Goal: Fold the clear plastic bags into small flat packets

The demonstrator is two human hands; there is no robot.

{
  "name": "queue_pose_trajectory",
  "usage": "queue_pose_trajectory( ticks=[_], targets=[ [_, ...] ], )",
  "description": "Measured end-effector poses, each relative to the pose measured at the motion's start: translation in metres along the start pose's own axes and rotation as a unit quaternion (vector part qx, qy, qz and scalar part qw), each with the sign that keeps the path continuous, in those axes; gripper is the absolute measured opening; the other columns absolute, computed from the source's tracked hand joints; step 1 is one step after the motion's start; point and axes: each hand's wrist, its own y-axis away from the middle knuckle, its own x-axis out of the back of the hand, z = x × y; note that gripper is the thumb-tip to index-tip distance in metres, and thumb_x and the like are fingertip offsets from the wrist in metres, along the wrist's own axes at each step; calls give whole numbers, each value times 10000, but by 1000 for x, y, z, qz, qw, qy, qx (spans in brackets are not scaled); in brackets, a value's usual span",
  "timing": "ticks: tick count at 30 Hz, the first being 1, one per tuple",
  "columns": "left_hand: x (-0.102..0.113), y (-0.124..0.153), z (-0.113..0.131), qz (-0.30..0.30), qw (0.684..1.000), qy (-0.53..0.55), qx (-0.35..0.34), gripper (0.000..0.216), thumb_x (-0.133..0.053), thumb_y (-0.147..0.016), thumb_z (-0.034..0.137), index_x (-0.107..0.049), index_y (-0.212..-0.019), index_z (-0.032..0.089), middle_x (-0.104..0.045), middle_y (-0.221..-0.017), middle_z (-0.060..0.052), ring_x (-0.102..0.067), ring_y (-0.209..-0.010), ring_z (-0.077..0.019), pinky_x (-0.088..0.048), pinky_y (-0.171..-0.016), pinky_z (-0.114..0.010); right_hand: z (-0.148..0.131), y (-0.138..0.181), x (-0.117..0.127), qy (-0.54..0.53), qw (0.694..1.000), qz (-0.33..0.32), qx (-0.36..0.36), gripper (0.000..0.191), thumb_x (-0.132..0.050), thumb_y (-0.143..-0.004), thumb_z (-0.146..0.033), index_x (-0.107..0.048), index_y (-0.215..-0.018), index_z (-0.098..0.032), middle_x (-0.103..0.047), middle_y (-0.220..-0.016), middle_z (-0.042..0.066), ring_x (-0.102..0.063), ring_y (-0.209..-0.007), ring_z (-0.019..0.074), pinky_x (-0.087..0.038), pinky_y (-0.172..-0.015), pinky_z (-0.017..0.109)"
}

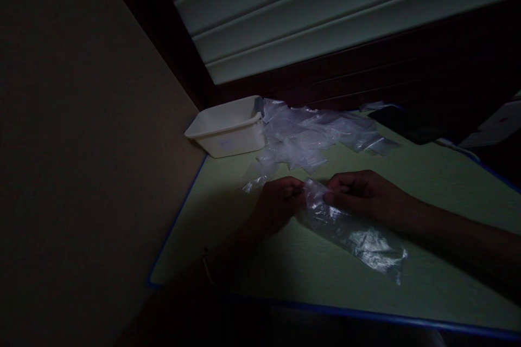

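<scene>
A clear plastic bag (350,230) stretches slantwise over the table, its upper end between my two hands and its shiny lower end toward the front right. My right hand (358,192) pinches the bag near its upper end with thumb and fingers. At the bag's upper left corner, my left hand (283,195) has its fingers closed on the edge. The room is dim, so what lies inside the bag, if anything, cannot be made out. Just beyond my hands lies a spread pile of similar clear plastic bags (301,138).
A white plastic bin (232,133) with a small label stands at the back left, against the pile. The pale table (448,200) has a blue edge. A dark flat object (407,122) lies at the back right. A wall (101,146) rises on the left.
</scene>
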Motion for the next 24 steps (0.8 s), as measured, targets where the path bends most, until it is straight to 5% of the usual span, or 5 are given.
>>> queue_pose_trajectory(
  ticks=[9,15,24],
  targets=[
    [-5,2,-1,-24,1000,5,-1,187,-707,-671,240,-626,-814,151,-660,-692,-10,-578,-570,-99,-425,-525,-204,-2,1,-5,7,1000,-6,15,247,-692,-776,-423,-682,-836,-184,-650,-750,27,-558,-658,143,-422,-587,259],
    [-6,2,1,-15,994,-102,-37,152,-701,-684,215,-608,-787,154,-668,-719,-15,-589,-612,-110,-449,-553,-210,1,0,-7,13,1000,4,19,243,-691,-781,-415,-682,-804,-173,-645,-714,20,-550,-633,131,-418,-581,251],
    [-9,3,1,-20,994,-95,-44,176,-706,-690,245,-608,-814,169,-663,-751,-17,-614,-652,-132,-474,-576,-224,1,-2,-9,-5,1000,22,20,243,-696,-766,-419,-684,-748,-176,-617,-662,3,-528,-596,117,-404,-553,245]
  ],
)
